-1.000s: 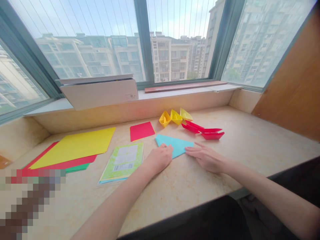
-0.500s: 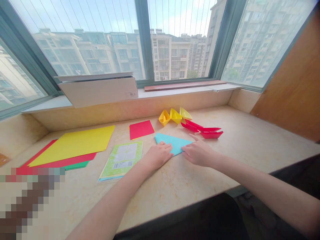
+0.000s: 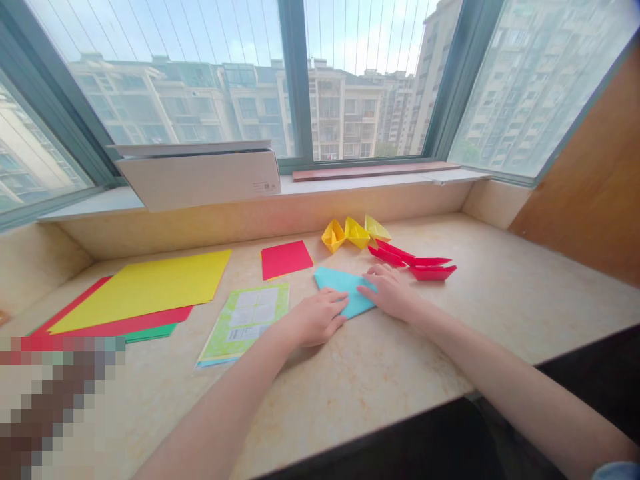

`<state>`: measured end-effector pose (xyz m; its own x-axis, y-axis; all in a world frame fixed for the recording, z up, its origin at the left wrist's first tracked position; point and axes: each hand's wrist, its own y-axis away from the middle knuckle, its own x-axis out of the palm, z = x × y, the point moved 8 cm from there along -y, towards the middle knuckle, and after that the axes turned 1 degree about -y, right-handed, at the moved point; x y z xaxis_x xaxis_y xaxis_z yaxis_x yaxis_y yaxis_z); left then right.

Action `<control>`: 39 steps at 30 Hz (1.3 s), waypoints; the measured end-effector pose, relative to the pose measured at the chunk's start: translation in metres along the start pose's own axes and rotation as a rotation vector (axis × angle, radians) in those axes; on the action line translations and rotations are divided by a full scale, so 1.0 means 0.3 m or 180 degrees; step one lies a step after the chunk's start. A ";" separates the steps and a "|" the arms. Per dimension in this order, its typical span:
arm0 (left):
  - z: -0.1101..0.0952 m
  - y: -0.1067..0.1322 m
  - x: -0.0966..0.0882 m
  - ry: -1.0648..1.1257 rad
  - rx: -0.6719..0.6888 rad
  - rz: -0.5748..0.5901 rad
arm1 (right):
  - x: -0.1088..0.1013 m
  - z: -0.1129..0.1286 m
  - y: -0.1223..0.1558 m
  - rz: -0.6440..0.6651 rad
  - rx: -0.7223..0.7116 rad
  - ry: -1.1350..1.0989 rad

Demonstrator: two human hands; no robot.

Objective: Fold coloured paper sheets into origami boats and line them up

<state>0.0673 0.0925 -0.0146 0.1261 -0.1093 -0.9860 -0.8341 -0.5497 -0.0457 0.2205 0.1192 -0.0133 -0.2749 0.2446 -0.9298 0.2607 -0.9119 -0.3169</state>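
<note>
Light-blue folded paper (image 3: 351, 283) lies on the tabletop (image 3: 350, 387), nearer me than the red paper boats (image 3: 433, 272). Step in hand, as I judge it: setting and creasing a fold. My left hand (image 3: 316, 319) rests on the paper's near left part, fingers extended, not closed around anything. My right hand (image 3: 395, 293) covers its right end with bent fingers; I cannot tell whether they pinch the edge. Next move, in my reading, calls for a steady left hold while the right lines up the layers, then firm pressure along the crease.
</note>
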 end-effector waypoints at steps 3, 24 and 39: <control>-0.006 -0.003 -0.001 -0.0027 -0.0017 -0.0045 | 0.009 -0.020 0.013 0.0038 0.0160 0.0104; -0.012 0.030 -0.038 0.0346 -0.0095 -0.0948 | -0.004 0.011 0.036 -0.0070 0.0114 -0.0882; 0.070 0.038 0.005 0.4690 -0.1765 -0.1647 | -0.124 -0.003 0.058 -0.1235 -0.0122 -0.2228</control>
<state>0.0467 0.1034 -0.0199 0.9482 -0.2949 0.1181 -0.3050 -0.9491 0.0785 0.2361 0.0945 0.0156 -0.8661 0.2668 -0.4228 0.0555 -0.7892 -0.6116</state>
